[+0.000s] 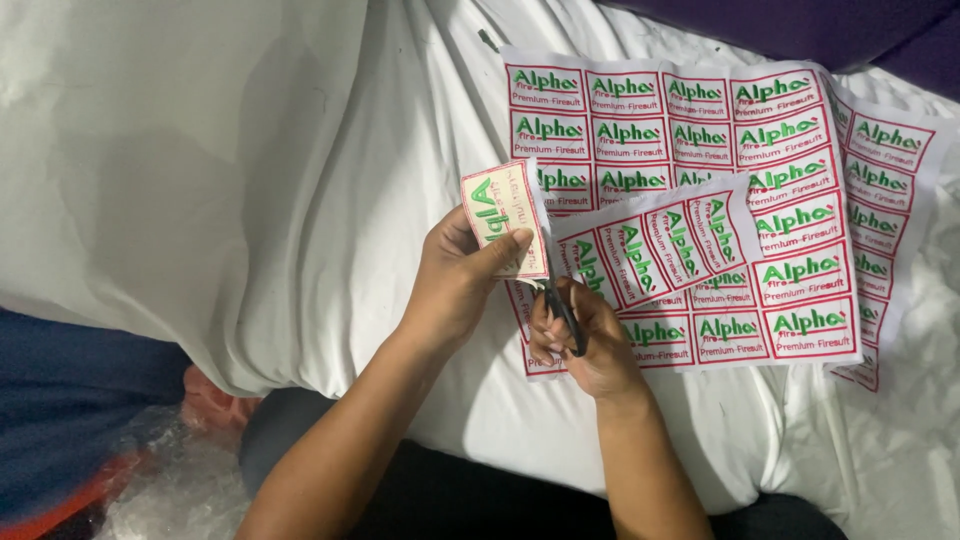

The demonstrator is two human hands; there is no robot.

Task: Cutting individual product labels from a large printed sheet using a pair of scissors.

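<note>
White cloth [300, 200] draped over the surface; dark fabric [800, 25] at far right. Label sheets [790, 190] spread right of centre, open cloth to the left. Left hand [455, 275] pinched on a label strip [600, 250]; right hand [585, 340] closed around scissors [562, 312] at the strip's near edge.

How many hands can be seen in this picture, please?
2. The left hand pinches a strip of labels by its end label. The right hand holds black scissors just beneath that strip. No other person's hand shows.
</note>
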